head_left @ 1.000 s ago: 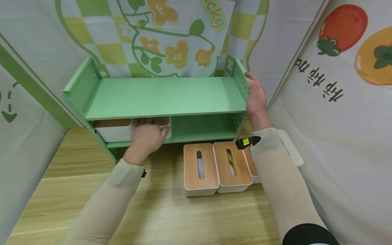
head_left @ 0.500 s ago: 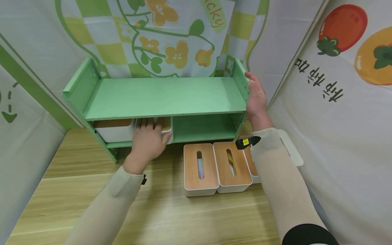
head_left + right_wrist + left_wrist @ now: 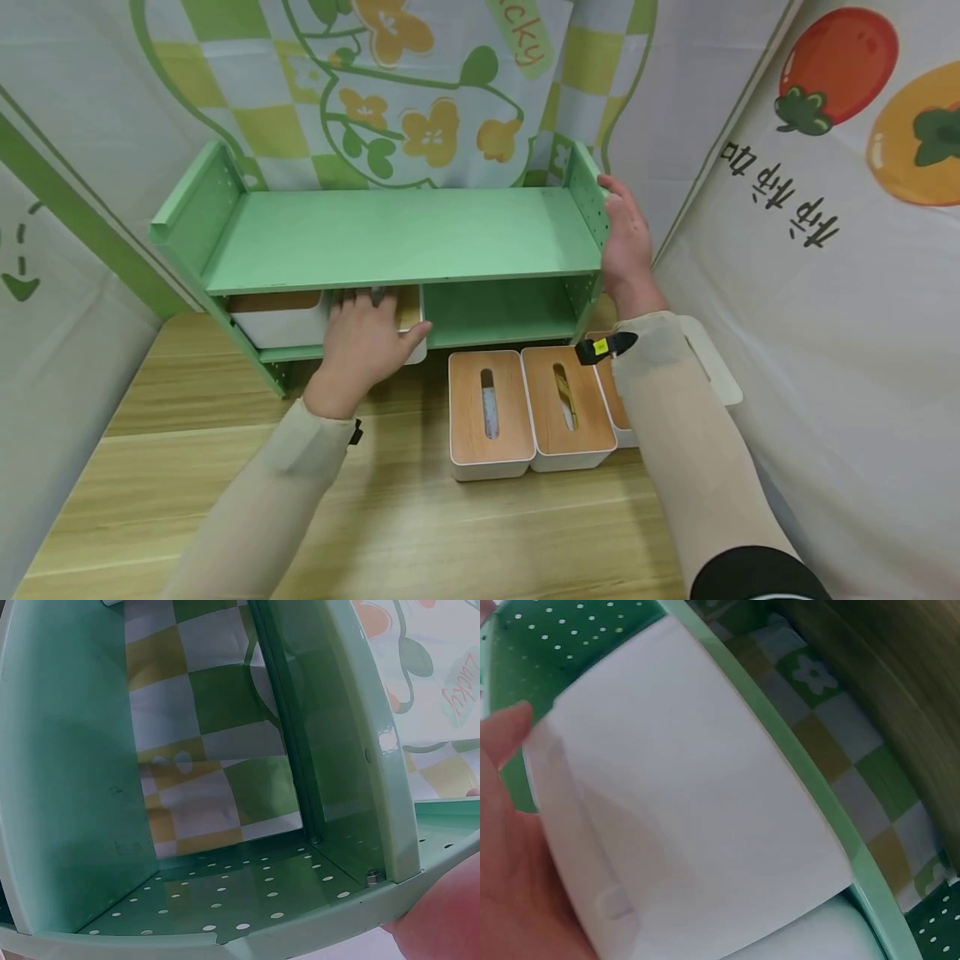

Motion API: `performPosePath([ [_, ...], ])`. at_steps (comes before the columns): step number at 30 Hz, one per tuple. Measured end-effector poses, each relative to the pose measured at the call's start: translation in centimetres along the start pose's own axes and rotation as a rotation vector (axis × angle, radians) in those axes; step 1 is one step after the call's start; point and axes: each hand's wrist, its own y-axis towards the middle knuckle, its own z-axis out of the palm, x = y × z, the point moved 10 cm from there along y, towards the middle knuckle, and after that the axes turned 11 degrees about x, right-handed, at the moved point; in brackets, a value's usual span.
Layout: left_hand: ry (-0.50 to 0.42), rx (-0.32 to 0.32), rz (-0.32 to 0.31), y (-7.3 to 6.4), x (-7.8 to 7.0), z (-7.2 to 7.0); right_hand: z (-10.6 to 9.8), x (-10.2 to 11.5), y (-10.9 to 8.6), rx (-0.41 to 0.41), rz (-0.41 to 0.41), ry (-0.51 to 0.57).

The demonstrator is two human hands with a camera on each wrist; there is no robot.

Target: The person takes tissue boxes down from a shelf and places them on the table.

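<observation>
My left hand (image 3: 362, 346) rests over a white box (image 3: 417, 353) with a wood-look lid, in the lower bay of the green shelf unit (image 3: 405, 233). Its fingers extend over the lid, tips covered by the upper board, and the thumb spreads to the right. In the left wrist view, the white box (image 3: 682, 772) juts past the shelf's green edge (image 3: 795, 765), with the thumb (image 3: 510, 727) by its corner. My right hand (image 3: 628, 246) lies along the outside of the right side panel, fingers stretched upward. The right wrist view has part of that hand (image 3: 442, 919) against the perforated panel (image 3: 247, 900).
Another white box (image 3: 277, 321) sits left in the same bay. On the wooden table (image 3: 420, 533), two lidded boxes stand side by side, one box (image 3: 468, 400) left of the other (image 3: 543, 392). A third box (image 3: 615, 400) is partly behind my right forearm. A white flat piece (image 3: 712, 367) lies farther right.
The box under my left hand has slid forward and slightly right, its front now lower in view. The left hand came toward me with it; the right hand stays put.
</observation>
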Motion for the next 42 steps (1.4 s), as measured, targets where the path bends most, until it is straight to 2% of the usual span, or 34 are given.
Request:
performPosePath([
  [4, 0.013, 0.079, -0.021, 0.7, 0.4, 0.8, 0.0, 0.0, 0.0, 0.004, 0.004, -0.006],
  [8, 0.024, 0.122, -0.029, 1.0, 0.5, 1.2, 0.1, -0.1, 0.0, 0.008, 0.010, -0.002],
  [16, -0.017, 0.186, -0.032, 0.0, 0.1, 1.4, 0.0, -0.1, 0.0, 0.006, 0.014, -0.004],
  [23, -0.016, 0.169, -0.016, -1.0, -0.6, 1.1, 0.0, -0.1, 0.0, 0.008, 0.008, 0.002],
  [31, -0.021, 0.129, -0.054, -1.6, -0.3, 0.7, 0.0, -0.1, 0.0, 0.014, 0.008, 0.023],
  [37, -0.008, 0.146, -0.056, -1.6, -0.3, 0.8, 0.0, -0.1, 0.0, 0.013, 0.006, 0.010],
  [42, -0.025, 0.115, -0.046, -2.3, -0.3, 0.8, 0.1, 0.0, 0.0, 0.015, 0.007, -0.009],
])
